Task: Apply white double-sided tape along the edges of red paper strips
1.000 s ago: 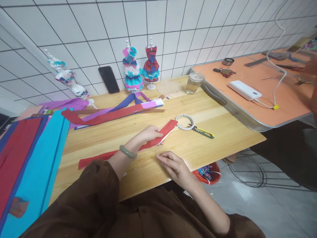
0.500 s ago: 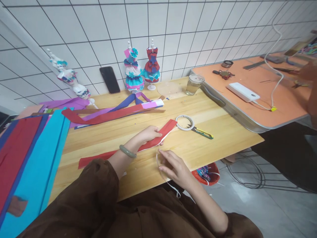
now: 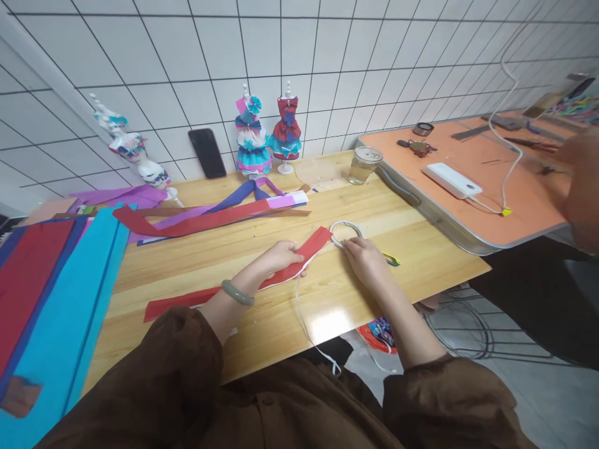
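My left hand (image 3: 282, 257) is closed on a long red crepe paper strip (image 3: 314, 245), with the thumb on top. White tape edging runs along the strip's near side, and its far end meets a roll of tape (image 3: 337, 225). At the near rim of that roll are the curled fingers of my right hand (image 3: 367, 262), which seem to grip it. A yellow and black craft knife (image 3: 392, 259) lies partly hidden under this hand. From the red strip a thin white backing ribbon (image 3: 302, 315) dangles over the table edge.
Coloured paper sheets (image 3: 96, 280) cover the left side. Small dressed mannequins (image 3: 286, 128), a phone (image 3: 207, 153) and a lidded glass (image 3: 364, 165) stand along the wall. On the orange table (image 3: 468, 212) are a white power bank (image 3: 452, 181) and another person's hand (image 3: 584, 181).
My right hand has let go of the white backing ribbon and moved forward and right to the tape roll, covering much of the knife. My left hand still holds the red strip.
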`<action>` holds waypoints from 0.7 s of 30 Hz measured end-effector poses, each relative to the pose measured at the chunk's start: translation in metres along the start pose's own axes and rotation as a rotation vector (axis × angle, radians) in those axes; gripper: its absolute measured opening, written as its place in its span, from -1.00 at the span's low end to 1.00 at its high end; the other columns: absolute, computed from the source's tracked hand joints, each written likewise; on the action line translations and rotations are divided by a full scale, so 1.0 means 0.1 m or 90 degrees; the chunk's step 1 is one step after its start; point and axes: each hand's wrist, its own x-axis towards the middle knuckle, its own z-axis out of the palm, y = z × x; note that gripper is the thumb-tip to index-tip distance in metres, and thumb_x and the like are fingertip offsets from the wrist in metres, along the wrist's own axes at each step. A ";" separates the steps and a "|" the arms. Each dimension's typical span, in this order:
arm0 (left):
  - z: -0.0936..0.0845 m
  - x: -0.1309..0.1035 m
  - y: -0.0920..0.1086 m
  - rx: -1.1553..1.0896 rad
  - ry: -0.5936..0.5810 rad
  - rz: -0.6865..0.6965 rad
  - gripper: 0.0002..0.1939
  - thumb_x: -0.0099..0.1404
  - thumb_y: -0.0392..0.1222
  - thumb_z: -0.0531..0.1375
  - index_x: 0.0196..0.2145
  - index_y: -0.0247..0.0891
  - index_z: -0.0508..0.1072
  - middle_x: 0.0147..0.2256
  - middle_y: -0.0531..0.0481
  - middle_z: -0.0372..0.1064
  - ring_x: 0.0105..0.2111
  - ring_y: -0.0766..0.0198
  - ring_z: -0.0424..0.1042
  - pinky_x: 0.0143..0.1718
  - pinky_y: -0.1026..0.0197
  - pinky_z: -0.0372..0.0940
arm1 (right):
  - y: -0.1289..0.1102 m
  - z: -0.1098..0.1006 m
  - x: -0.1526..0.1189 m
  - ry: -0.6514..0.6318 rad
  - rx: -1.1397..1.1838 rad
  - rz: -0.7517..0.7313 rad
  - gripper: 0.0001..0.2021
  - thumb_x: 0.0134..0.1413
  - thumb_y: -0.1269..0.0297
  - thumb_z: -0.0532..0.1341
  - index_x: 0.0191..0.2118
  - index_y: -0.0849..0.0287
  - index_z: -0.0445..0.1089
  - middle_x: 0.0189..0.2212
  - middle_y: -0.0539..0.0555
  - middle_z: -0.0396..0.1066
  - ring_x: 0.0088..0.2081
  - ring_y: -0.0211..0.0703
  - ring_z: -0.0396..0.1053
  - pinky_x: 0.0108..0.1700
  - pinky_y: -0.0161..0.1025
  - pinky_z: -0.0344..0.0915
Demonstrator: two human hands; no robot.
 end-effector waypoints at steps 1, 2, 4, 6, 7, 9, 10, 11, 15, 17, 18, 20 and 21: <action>0.00 -0.01 -0.01 -0.011 0.007 0.001 -0.92 0.08 -0.26 0.15 -0.47 -0.34 0.33 -0.55 -0.06 0.42 -0.55 0.31 0.41 -0.50 0.31 0.26 | -0.02 0.01 0.04 -0.014 -0.003 -0.008 -0.75 0.14 0.36 -0.01 -0.21 0.19 0.41 -0.25 0.21 0.38 -0.19 -0.01 0.29 -0.19 -0.17 0.20; 0.00 -0.02 -0.02 -0.026 0.013 0.003 -0.91 0.09 -0.26 0.16 -0.46 -0.34 0.33 -0.54 -0.06 0.42 -0.55 0.31 0.42 -0.50 0.30 0.27 | -0.05 0.02 0.07 -0.022 -0.006 -0.012 -0.75 0.15 0.35 -0.01 -0.25 0.18 0.42 -0.27 0.21 0.38 -0.21 -0.02 0.29 -0.21 -0.19 0.19; -0.01 -0.06 -0.02 -0.063 0.022 0.008 -0.87 0.12 -0.21 0.16 -0.42 -0.34 0.32 -0.52 -0.07 0.41 -0.53 0.28 0.43 -0.48 0.26 0.29 | -0.09 0.04 0.11 -0.027 -0.013 -0.011 -0.75 0.16 0.34 -0.01 -0.28 0.18 0.42 -0.31 0.20 0.37 -0.21 -0.04 0.30 -0.24 -0.22 0.18; -0.03 -0.13 -0.02 -0.097 0.008 0.017 -0.79 0.15 -0.11 0.14 -0.38 -0.35 0.32 -0.52 -0.08 0.41 -0.51 0.27 0.43 -0.46 0.23 0.31 | -0.11 0.06 0.14 -0.027 -0.024 -0.003 -0.75 0.16 0.32 -0.01 -0.26 0.19 0.42 -0.32 0.20 0.37 -0.20 -0.04 0.30 -0.24 -0.23 0.17; -0.04 -0.17 -0.01 -0.104 -0.006 0.019 -0.74 0.16 -0.05 0.12 -0.36 -0.35 0.32 -0.51 -0.09 0.41 -0.51 0.27 0.43 -0.45 0.21 0.31 | -0.11 0.07 0.14 -0.026 -0.028 0.001 -0.75 0.17 0.31 0.00 -0.24 0.19 0.42 -0.31 0.20 0.37 -0.20 -0.04 0.31 -0.25 -0.23 0.17; -0.07 -0.27 0.00 -0.090 -0.035 0.006 -0.66 0.14 0.03 0.12 -0.36 -0.35 0.33 -0.46 -0.12 0.42 -0.47 0.26 0.44 -0.40 0.20 0.32 | -0.12 0.09 0.15 -0.023 -0.037 0.008 -0.74 0.17 0.30 -0.01 -0.21 0.18 0.41 -0.29 0.19 0.37 -0.19 -0.04 0.31 -0.25 -0.23 0.17; -0.09 -0.31 -0.01 -0.066 -0.045 -0.009 -0.65 0.12 0.04 0.14 -0.36 -0.35 0.33 -0.42 -0.13 0.42 -0.44 0.26 0.44 -0.38 0.19 0.33 | -0.11 0.10 0.16 -0.022 -0.039 0.013 -0.74 0.17 0.29 0.00 -0.19 0.18 0.41 -0.27 0.19 0.37 -0.19 -0.04 0.32 -0.26 -0.23 0.17; -0.11 -0.35 -0.01 -0.036 -0.051 -0.022 -0.65 0.09 0.03 0.17 -0.36 -0.35 0.34 -0.39 -0.14 0.43 -0.41 0.25 0.45 -0.35 0.20 0.33 | -0.11 0.10 0.16 -0.023 -0.041 0.018 -0.74 0.17 0.28 0.00 -0.18 0.17 0.40 -0.26 0.19 0.37 -0.20 -0.04 0.32 -0.27 -0.24 0.17; -0.17 -0.43 -0.09 0.076 -0.048 -0.041 -0.71 -0.03 -0.12 0.26 -0.37 -0.35 0.37 -0.38 -0.13 0.44 -0.37 0.27 0.44 -0.36 0.28 0.30 | -0.12 0.11 0.17 -0.038 -0.051 0.052 -0.73 0.17 0.24 0.01 -0.15 0.14 0.40 -0.24 0.17 0.38 -0.22 -0.06 0.35 -0.34 -0.26 0.17; -0.18 -0.43 -0.15 0.120 -0.031 -0.038 -0.74 -0.05 -0.16 0.26 -0.40 -0.35 0.39 -0.42 -0.11 0.44 -0.39 0.26 0.44 -0.39 0.29 0.30 | -0.15 0.09 0.17 -0.036 -0.062 0.069 -0.72 0.17 0.21 0.00 -0.14 0.14 0.40 -0.23 0.15 0.37 -0.23 -0.07 0.36 -0.35 -0.27 0.17; -0.18 -0.43 -0.18 0.142 -0.020 -0.033 -0.77 -0.05 -0.17 0.25 -0.42 -0.35 0.39 -0.43 -0.10 0.44 -0.39 0.26 0.45 -0.41 0.30 0.29 | -0.18 0.08 0.17 -0.033 -0.067 0.077 -0.71 0.18 0.21 -0.01 -0.14 0.14 0.39 -0.22 0.15 0.37 -0.23 -0.07 0.36 -0.34 -0.27 0.17; -0.19 -0.44 -0.21 0.184 0.004 -0.019 -0.81 -0.03 -0.17 0.22 -0.45 -0.35 0.40 -0.46 -0.10 0.44 -0.41 0.25 0.45 -0.44 0.30 0.28 | -0.22 0.05 0.16 -0.029 -0.078 0.091 -0.70 0.19 0.20 -0.03 -0.14 0.14 0.39 -0.21 0.14 0.37 -0.23 -0.08 0.36 -0.34 -0.28 0.17; -0.19 -0.46 -0.22 0.200 0.016 -0.013 -0.81 -0.03 -0.17 0.21 -0.46 -0.35 0.41 -0.46 -0.10 0.45 -0.42 0.25 0.45 -0.46 0.31 0.27 | -0.25 0.03 0.16 -0.029 -0.083 0.097 -0.69 0.19 0.19 -0.03 -0.14 0.14 0.39 -0.21 0.14 0.37 -0.23 -0.09 0.36 -0.33 -0.28 0.17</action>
